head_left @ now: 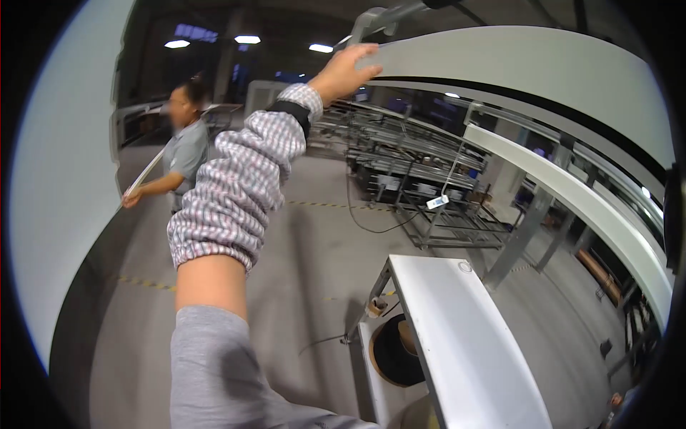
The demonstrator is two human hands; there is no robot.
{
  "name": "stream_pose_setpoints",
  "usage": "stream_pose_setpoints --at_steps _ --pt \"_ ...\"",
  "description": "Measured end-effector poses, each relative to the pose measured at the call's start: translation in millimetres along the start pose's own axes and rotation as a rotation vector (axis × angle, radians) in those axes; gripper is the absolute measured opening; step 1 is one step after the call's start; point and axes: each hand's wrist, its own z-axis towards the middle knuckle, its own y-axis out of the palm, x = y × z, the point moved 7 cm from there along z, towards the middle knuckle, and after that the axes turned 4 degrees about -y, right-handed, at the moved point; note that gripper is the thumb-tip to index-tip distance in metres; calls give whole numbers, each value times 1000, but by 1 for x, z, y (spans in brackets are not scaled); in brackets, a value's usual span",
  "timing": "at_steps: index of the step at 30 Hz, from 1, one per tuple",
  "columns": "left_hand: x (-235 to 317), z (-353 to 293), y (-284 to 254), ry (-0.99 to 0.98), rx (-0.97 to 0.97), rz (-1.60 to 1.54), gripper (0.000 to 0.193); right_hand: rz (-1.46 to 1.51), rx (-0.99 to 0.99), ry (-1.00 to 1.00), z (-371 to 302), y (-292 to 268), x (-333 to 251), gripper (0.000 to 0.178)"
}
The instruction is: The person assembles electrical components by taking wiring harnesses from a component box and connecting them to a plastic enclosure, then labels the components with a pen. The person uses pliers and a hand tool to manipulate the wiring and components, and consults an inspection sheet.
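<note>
Head view: my bare left hand point(346, 74), spread, is at the end of a long, smooth, white panel point(514, 56); whether they touch, I cannot tell.

- Left of the worktop point(461, 322), a hand could pass above the floor point(332, 257) up to the metal rack point(414, 154).
- High beyond the worktop, the wide white beam point(529, 57) stands at the left grip point(373, 60).
- Right of the worktop, a white rail point(572, 182) arches across.
- Far left of the worktop stand a co-worker point(191, 150) and a pale panel point(61, 164).
- Beneath the worktop, a dark reel point(389, 350) takes up hard-to-judge room.
</note>
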Motion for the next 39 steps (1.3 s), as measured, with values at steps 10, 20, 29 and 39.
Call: stream_pose_setpoints --at_steps 10,20,29,39 --pt "-122 123 46 -82 -607 -212 36 38 171 57 -71 95 93 36" --pt "-109 122 58 2 -492 -216 35 -33 45 -9 -41 169 88 33" --pt "-159 116 13 -197 168 -807 29 -151 -9 -30 -53 137 65 31" --pt "-127 -231 126 -590 -251 -444 23 -363 283 381 -415 -51 61 29"
